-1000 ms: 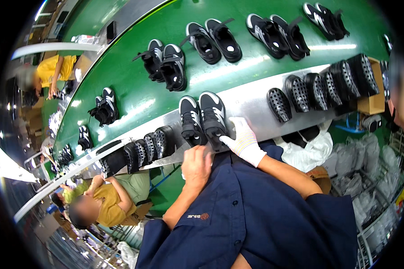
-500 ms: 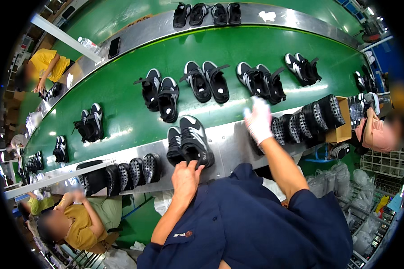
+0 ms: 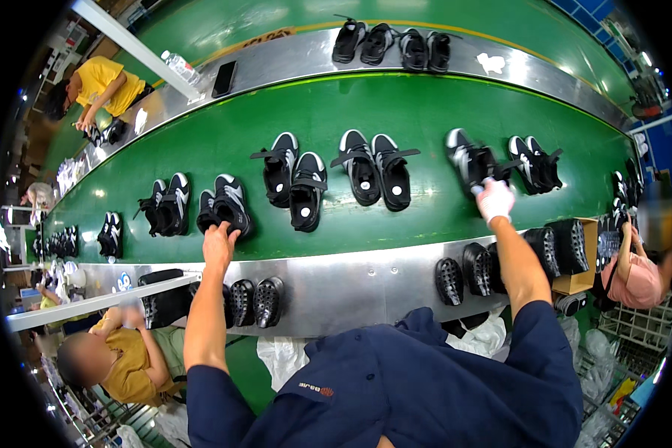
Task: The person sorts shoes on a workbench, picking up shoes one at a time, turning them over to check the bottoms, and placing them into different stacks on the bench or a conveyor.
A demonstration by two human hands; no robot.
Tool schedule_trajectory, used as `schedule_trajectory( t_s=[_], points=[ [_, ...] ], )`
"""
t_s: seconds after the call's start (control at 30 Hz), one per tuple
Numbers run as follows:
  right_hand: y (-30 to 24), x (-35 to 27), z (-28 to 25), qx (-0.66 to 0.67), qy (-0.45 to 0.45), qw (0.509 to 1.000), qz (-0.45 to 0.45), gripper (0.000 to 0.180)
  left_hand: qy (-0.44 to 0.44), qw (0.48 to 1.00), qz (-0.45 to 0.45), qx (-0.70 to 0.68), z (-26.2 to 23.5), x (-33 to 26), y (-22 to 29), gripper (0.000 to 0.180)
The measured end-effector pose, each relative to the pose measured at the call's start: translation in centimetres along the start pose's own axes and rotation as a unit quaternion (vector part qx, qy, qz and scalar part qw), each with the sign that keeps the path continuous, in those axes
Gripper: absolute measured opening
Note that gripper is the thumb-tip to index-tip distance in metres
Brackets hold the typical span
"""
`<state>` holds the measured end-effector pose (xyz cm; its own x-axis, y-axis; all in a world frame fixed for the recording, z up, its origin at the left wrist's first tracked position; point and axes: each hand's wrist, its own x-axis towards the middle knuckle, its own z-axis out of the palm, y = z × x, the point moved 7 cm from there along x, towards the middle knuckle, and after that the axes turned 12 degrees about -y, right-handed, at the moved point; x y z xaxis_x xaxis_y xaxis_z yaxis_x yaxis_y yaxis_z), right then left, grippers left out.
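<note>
My bare left hand (image 3: 218, 243) grips a pair of black sneakers (image 3: 233, 203) with grey trim by their heels, at the near left of the green belt (image 3: 336, 237). At the right, my right hand (image 3: 495, 200) in a white glove is closed at the heels of another black-and-grey pair (image 3: 467, 158), which is smeared by motion. Two more pairs with loose straps, a left pair (image 3: 282, 175) and a right pair (image 3: 373, 172), lie between my hands. A further pair (image 3: 534, 163) rests just right of my glove.
Black studded shoe-shaped pieces (image 3: 267, 301) stand along the near metal ledge (image 3: 351, 280), with more at right beside a cardboard box (image 3: 579, 276). The far ledge holds sneakers (image 3: 378, 43), a phone (image 3: 225, 78) and a bottle (image 3: 179, 66). Co-workers sit on both sides.
My left hand has carried its sneakers from the near ledge leftward onto the belt. My right hand has reached rightward and taken hold of a pair on the belt.
</note>
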<state>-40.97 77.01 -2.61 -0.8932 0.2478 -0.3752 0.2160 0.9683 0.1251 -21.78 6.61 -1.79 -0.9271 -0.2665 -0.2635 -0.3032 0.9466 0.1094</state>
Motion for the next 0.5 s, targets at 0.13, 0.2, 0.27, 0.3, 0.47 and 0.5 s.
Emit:
schedule_trajectory(
  t_s=[0.13,0.2,0.27,0.3,0.47,0.5],
  points=[
    [1.1,2.4,-4.5,-0.022,0.042,0.996,0.070,0.046,-0.074,0.977,-0.112,0.164,-0.9,1.3,2.3,0.044],
    [-5.6,-1.2,-6.9,-0.059,0.045,0.996,-0.058,0.047,-0.077,0.975,-0.091,0.190,-1.3,0.5,5.5,0.056],
    [-14.5,-7.6,-6.1,0.049,-0.032,0.962,-0.265,0.056,-0.057,0.988,0.079,0.117,-0.8,-0.9,9.6,0.071],
    [-17.8,-10.1,-4.4,0.062,0.001,0.930,-0.361,0.065,-0.030,0.978,0.189,0.078,-1.2,-0.9,13.0,0.078],
    [-26.8,-10.7,-1.0,-0.023,-0.013,0.947,-0.321,0.056,-0.023,0.975,0.193,0.103,-1.6,2.8,18.8,0.085],
    [-27.4,-9.6,-0.5,-0.028,-0.010,0.948,-0.316,0.047,-0.032,0.975,0.185,0.118,-1.6,3.8,19.2,0.084]
  ],
)
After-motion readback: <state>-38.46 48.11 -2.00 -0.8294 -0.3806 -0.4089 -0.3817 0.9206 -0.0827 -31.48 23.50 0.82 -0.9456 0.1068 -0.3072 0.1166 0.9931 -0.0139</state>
